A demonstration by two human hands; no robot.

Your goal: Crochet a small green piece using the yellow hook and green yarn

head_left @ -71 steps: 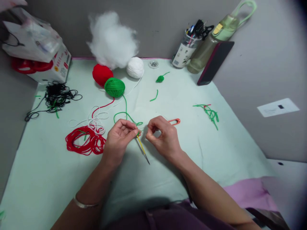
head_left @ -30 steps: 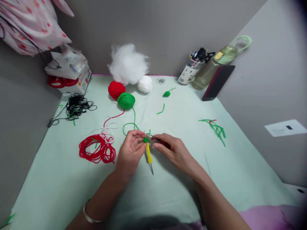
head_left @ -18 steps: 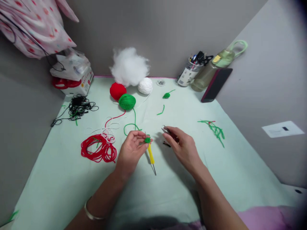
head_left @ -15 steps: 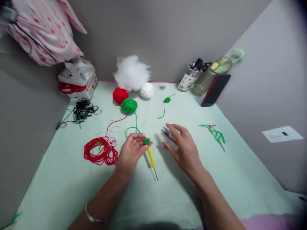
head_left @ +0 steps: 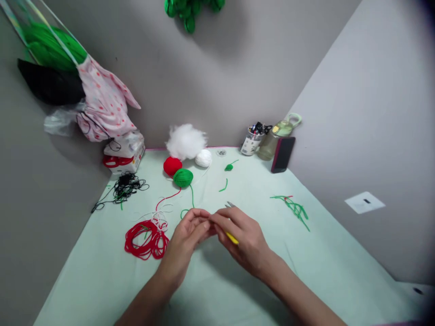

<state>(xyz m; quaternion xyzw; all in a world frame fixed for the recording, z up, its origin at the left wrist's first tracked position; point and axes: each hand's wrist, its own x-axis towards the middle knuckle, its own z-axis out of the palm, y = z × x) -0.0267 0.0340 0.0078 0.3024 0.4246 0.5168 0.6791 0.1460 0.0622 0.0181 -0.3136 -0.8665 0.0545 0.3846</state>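
Observation:
My left hand (head_left: 186,240) is closed, fingertips pinched together against those of my right hand in the middle of the table. The small green crocheted piece it held a moment ago is hidden by the fingers. My right hand (head_left: 244,235) is wrapped around a crochet hook, whose yellow handle (head_left: 233,238) sticks out below the fingers. Just beyond the right knuckles show the blade tips of thread snips (head_left: 230,204); the rest is covered. Green yarn runs from a green ball (head_left: 183,178) toward my left hand.
Red yarn loops (head_left: 146,240) and white strands lie left of my hands. Behind are red (head_left: 172,166) and white yarn balls (head_left: 203,158) and white stuffing (head_left: 186,141). Green scraps (head_left: 295,209) lie to the right. A phone (head_left: 283,155) leans by a bottle (head_left: 268,146).
My right hand has moved left to meet my left hand and has closed on the crochet hook. The snips stay behind it. The view has tilted upward, showing more wall.

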